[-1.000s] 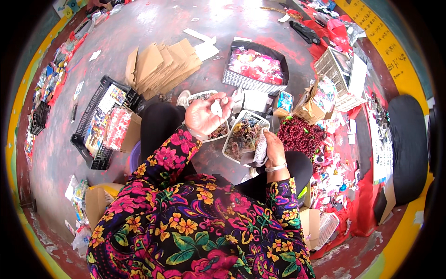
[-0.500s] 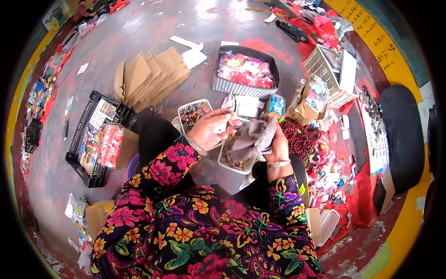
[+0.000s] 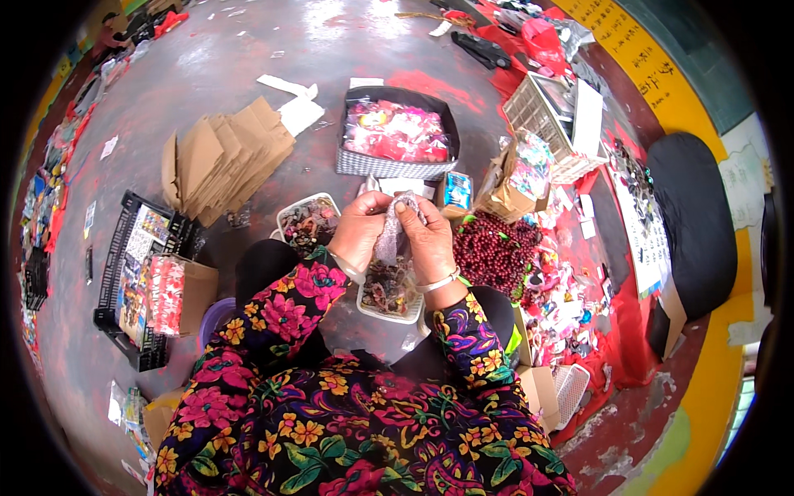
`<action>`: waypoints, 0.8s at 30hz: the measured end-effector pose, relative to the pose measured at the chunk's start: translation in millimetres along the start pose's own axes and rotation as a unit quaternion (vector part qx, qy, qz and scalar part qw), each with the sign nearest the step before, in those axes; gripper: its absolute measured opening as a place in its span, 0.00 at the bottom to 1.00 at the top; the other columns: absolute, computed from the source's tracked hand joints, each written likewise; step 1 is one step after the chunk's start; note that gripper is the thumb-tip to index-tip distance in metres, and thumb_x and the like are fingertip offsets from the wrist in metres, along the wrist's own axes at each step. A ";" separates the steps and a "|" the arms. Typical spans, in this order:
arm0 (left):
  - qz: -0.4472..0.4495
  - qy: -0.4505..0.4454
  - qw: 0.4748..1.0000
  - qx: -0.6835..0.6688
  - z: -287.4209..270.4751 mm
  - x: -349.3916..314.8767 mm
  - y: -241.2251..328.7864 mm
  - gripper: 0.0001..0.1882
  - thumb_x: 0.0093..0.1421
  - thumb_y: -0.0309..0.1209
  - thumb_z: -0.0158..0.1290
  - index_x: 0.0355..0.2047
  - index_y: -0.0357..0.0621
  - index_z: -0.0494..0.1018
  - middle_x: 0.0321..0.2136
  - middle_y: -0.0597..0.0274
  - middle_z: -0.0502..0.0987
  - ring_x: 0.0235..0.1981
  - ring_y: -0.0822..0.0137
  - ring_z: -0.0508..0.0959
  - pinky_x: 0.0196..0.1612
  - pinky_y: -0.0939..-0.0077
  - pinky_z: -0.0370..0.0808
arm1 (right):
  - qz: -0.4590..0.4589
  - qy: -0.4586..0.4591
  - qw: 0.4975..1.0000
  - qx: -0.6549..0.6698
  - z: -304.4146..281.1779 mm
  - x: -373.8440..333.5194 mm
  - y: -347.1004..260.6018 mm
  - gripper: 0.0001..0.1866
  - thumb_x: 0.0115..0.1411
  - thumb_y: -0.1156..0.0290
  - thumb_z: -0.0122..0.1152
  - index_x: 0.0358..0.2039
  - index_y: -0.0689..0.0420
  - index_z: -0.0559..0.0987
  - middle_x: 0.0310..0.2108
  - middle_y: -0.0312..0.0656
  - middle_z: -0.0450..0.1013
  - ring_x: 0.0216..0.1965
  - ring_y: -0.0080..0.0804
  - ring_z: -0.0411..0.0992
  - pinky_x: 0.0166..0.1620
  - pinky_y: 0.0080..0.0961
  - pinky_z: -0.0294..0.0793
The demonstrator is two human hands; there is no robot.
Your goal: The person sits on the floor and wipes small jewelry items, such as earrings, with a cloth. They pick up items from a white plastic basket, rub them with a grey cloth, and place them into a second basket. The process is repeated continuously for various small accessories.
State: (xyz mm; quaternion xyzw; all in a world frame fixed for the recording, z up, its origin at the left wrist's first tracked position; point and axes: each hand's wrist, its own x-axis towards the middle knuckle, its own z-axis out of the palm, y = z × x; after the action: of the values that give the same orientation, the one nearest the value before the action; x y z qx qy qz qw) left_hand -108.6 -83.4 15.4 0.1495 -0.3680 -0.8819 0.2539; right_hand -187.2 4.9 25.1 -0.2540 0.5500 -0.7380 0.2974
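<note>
A: ok so what are your hands up to?

B: Your left hand (image 3: 357, 236) and right hand (image 3: 428, 248) are close together, both pinching the grey cloth (image 3: 389, 241) near its top, right thumb pressed on it. Can't tell what your left fingertips do behind it tbh.

A: and where's the cloth exactly?

B: Between your hands, over the near tub (image 3: 389, 316), which has a tangle of small bits in it. The left tub (image 3: 300, 202) is a bit farther off, just beside your left hand. Red beads (image 3: 496, 255) lie right of your right hand, and the grey basket (image 3: 389, 165) of pink packets sits farther out.
</note>
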 end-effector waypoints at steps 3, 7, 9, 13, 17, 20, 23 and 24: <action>0.015 0.000 1.000 0.024 5.8 0.4 -4.0 0.08 0.50 0.17 0.49 0.31 0.37 0.68 0.28 0.63 0.72 0.29 0.74 0.73 0.34 0.82 0.70 | -0.166 0.056 0.955 -0.239 -16.3 5.4 9.3 0.16 0.50 0.65 0.60 0.38 0.59 0.73 0.28 0.43 0.72 0.29 0.31 0.70 0.35 0.21 0.67; 0.038 -0.026 0.992 0.113 5.2 1.4 -10.7 0.07 0.49 0.16 0.49 0.29 0.38 0.67 0.27 0.66 0.72 0.29 0.78 0.70 0.33 0.84 0.68 | -0.047 0.060 0.961 -0.264 -20.2 2.3 2.2 0.16 0.53 0.57 0.54 0.28 0.59 0.71 0.18 0.47 0.70 0.21 0.38 0.70 0.28 0.31 0.67; 0.052 -0.041 0.990 0.124 7.9 -0.2 -14.4 0.07 0.49 0.15 0.49 0.29 0.38 0.66 0.26 0.69 0.71 0.29 0.80 0.69 0.33 0.86 0.67 | -0.065 0.083 0.956 -0.274 -18.3 0.1 4.1 0.16 0.54 0.57 0.52 0.28 0.59 0.71 0.18 0.48 0.70 0.21 0.40 0.70 0.28 0.31 0.67; 0.077 -0.057 0.981 0.167 12.7 -5.2 -10.8 0.07 0.50 0.14 0.48 0.28 0.38 0.66 0.26 0.68 0.71 0.29 0.80 0.69 0.33 0.86 0.67 | -0.080 0.105 0.966 -0.220 -13.3 -6.4 -0.5 0.13 0.57 0.62 0.49 0.28 0.61 0.70 0.18 0.46 0.69 0.20 0.29 0.66 0.26 0.27 0.65; 0.092 -0.068 0.972 0.205 6.3 -4.7 -13.1 0.09 0.48 0.13 0.45 0.29 0.39 0.66 0.28 0.67 0.71 0.30 0.79 0.69 0.35 0.85 0.66 | -0.058 0.108 0.977 -0.177 -16.3 -5.6 2.9 0.11 0.58 0.66 0.47 0.29 0.63 0.70 0.17 0.42 0.68 0.21 0.20 0.60 0.25 0.22 0.63; 0.028 -0.058 0.988 0.142 3.1 -6.4 -9.8 0.10 0.49 0.14 0.45 0.30 0.39 0.67 0.29 0.66 0.71 0.31 0.78 0.70 0.35 0.85 0.67 | -0.030 0.090 0.983 -0.156 -18.1 -6.0 -0.2 0.10 0.59 0.67 0.47 0.28 0.62 0.71 0.19 0.37 0.68 0.22 0.17 0.60 0.24 0.19 0.62; -0.066 -0.042 0.996 0.037 3.5 -3.9 1.4 0.08 0.50 0.17 0.48 0.31 0.39 0.68 0.28 0.66 0.72 0.29 0.76 0.71 0.33 0.85 0.67 | 0.016 0.086 0.996 0.005 -19.0 -5.6 1.2 0.09 0.58 0.69 0.48 0.29 0.61 0.72 0.21 0.31 0.68 0.24 0.14 0.60 0.25 0.14 0.62; -0.098 -0.032 0.995 0.000 4.8 -4.9 3.2 0.07 0.50 0.18 0.49 0.31 0.38 0.68 0.27 0.66 0.72 0.28 0.76 0.71 0.32 0.86 0.67 | 0.013 0.084 0.996 0.011 -17.8 -6.0 2.1 0.08 0.58 0.69 0.49 0.29 0.61 0.72 0.22 0.30 0.68 0.24 0.14 0.61 0.26 0.14 0.62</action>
State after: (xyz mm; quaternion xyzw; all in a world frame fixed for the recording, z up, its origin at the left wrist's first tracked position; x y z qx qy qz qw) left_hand -105.6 -79.8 21.4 0.1565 -0.3592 -0.9070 0.1544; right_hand -195.2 20.6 18.0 -0.1812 0.5683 -0.7585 0.2625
